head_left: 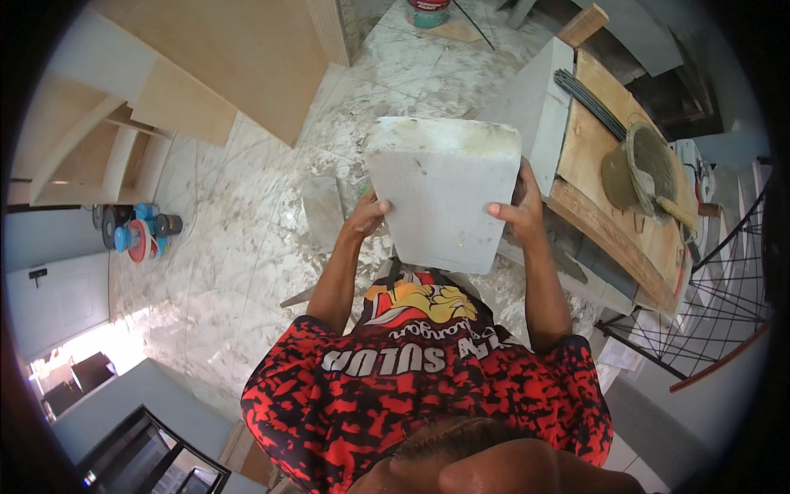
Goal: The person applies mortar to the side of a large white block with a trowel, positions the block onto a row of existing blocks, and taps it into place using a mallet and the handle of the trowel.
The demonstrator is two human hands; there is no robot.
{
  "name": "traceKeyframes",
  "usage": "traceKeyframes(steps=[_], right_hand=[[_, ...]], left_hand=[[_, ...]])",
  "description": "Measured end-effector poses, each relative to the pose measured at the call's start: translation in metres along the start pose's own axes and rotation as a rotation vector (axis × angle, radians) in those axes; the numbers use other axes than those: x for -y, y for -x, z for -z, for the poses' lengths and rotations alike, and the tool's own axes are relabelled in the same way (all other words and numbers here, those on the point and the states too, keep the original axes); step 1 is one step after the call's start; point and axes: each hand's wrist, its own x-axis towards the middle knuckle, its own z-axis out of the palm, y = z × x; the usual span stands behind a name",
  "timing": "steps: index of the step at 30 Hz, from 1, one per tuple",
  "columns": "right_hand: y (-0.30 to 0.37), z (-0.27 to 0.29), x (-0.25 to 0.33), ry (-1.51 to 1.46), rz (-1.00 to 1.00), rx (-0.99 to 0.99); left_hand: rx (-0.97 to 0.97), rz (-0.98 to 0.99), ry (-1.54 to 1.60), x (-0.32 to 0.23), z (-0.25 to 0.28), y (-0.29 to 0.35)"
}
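A pale grey lightweight concrete block point(444, 193) is held up in front of my body, above the dusty floor. Its top edge is rough and whiter, and the broad face is smooth with a few small pits. My left hand point(368, 216) grips its left side, thumb on the near face. On the opposite side my right hand point(522, 206) clasps the block the same way, with its fingers partly hidden behind the edge. Below and left of the block, a flat grey piece point(322, 206) lies on the floor.
At right, a wooden board point(588, 152) bears a bucket point(621, 177) with a handled tool in it and a bundle of dark rods point(591, 104). Plywood panels point(239, 49) stand upper left. A blue and red device point(140, 234) sits on the tiled floor point(222, 272); a paint pail point(428, 15) stands far ahead.
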Motion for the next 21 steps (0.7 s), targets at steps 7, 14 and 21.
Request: traceKeyframes(steps=[7,14,21], right_hand=[[-0.069,0.022,-0.028,0.168,-0.092,0.166],[-0.026,0.023,-0.066,0.767,-0.153,0.080],[0.138,0.020,-0.161,0.096,-0.828,-0.519]], left_hand=[[-0.069,0.023,-0.224,0.003,-0.017,0.002],[-0.467,0.135,-0.064,0.033,-0.036,0.018],[-0.646,0.297,0.019,0.081,-0.018,0.026]])
